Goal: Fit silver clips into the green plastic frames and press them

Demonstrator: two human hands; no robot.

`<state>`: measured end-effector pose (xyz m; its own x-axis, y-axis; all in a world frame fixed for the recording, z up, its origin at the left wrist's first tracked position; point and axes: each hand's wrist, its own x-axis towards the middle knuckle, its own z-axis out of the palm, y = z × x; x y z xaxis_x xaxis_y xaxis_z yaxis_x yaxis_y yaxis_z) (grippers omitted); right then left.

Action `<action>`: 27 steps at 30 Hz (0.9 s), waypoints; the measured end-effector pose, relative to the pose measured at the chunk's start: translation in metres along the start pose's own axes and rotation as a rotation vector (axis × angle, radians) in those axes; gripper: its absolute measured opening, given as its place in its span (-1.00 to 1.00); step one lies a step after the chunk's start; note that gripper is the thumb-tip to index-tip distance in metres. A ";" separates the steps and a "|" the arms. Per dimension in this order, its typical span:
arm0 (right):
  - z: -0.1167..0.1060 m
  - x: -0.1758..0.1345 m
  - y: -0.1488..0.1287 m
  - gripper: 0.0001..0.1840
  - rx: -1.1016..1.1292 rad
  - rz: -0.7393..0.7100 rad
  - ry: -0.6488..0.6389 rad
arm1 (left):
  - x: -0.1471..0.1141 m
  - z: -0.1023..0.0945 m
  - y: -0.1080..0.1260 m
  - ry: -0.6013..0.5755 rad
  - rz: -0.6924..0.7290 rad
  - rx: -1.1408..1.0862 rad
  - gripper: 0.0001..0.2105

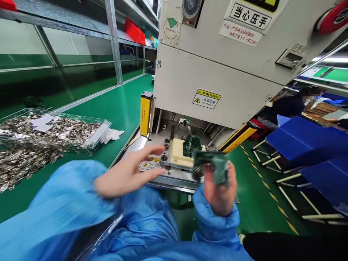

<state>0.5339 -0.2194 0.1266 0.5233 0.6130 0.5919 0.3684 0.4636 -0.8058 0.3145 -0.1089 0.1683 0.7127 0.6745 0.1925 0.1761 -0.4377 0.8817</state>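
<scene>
Evidently, we find the right hand (221,194) at 4 o'clock in view, grasping a dark green part (220,164) between thumb and fingers; motion blur hides its finer features. We find the left hand (130,172) at 8 o'clock, released, thumb and fingers spread with nothing between them.

From the held part, a cream block (177,153) lies towards 10 o'clock, bearing a second green part (190,144), under the raised front of the press (212,69). We cannot tell whether the held part touches the block. A clear tray (99,137) of metal pieces (73,127) sits at 9 o'clock.

On handling, we judge that the right grip should pinch the held part by its rim, firmly but without flexing it, and hold it level and clear of the second part. We advise that the left hand give support only at the edges. Given the hot-surface label (206,99), we recommend brief reaches, with no fingertips lingering beneath the press.
</scene>
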 end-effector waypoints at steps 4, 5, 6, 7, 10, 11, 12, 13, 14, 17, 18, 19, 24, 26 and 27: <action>-0.049 0.027 0.026 -0.45 -0.026 -0.014 0.444 | 0.089 0.047 0.011 0.001 0.169 0.200 -0.30; -0.057 0.033 0.031 -0.44 -0.053 0.012 0.452 | 0.103 0.057 0.011 -0.003 0.155 0.205 -0.28; -0.063 0.038 0.035 -0.42 -0.074 0.030 0.436 | 0.113 0.065 0.011 0.003 0.129 0.183 -0.26; -0.067 0.043 0.038 -0.41 -0.093 0.036 0.397 | 0.119 0.070 0.010 0.020 0.098 0.137 -0.25; -0.067 0.057 0.042 -0.39 -0.153 -0.003 0.191 | 0.111 0.065 0.010 0.094 0.036 -0.076 -0.25; -0.064 0.062 0.042 -0.39 -0.179 -0.018 0.107 | 0.101 0.058 0.010 0.102 0.025 -0.145 -0.27; -0.060 0.068 0.042 -0.38 -0.213 -0.031 0.025 | 0.087 0.048 0.010 0.098 0.015 -0.202 -0.31; -0.055 0.074 0.043 -0.37 -0.256 -0.042 -0.052 | 0.072 0.038 0.009 0.086 -0.003 -0.244 -0.35; -0.050 0.080 0.043 -0.36 -0.306 -0.050 -0.122 | 0.054 0.027 0.006 0.067 -0.036 -0.271 -0.39; -0.038 0.095 0.045 -0.41 -0.384 -0.022 -0.350 | -0.001 0.000 -0.010 0.058 -0.198 -0.282 -0.41; -0.035 0.098 0.045 -0.45 -0.371 0.005 -0.431 | -0.018 -0.006 -0.018 0.071 -0.264 -0.276 -0.39; -0.034 0.099 0.046 -0.48 -0.345 0.029 -0.497 | -0.032 -0.010 -0.027 0.084 -0.326 -0.274 -0.38; -0.036 0.090 0.047 -0.48 -0.333 0.059 -0.518 | -0.058 -0.010 -0.065 0.125 -0.453 -0.303 -0.34; -0.038 0.085 0.047 -0.52 -0.367 0.056 -0.476 | -0.053 -0.005 -0.072 0.109 -0.448 -0.288 -0.36; -0.039 0.084 0.047 -0.56 -0.386 0.049 -0.448 | -0.049 -0.004 -0.074 0.098 -0.447 -0.274 -0.37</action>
<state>0.6247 -0.1709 0.1374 0.2020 0.8772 0.4356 0.6488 0.2133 -0.7304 0.2641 -0.1075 0.0949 0.5401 0.8174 -0.2001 0.2547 0.0678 0.9646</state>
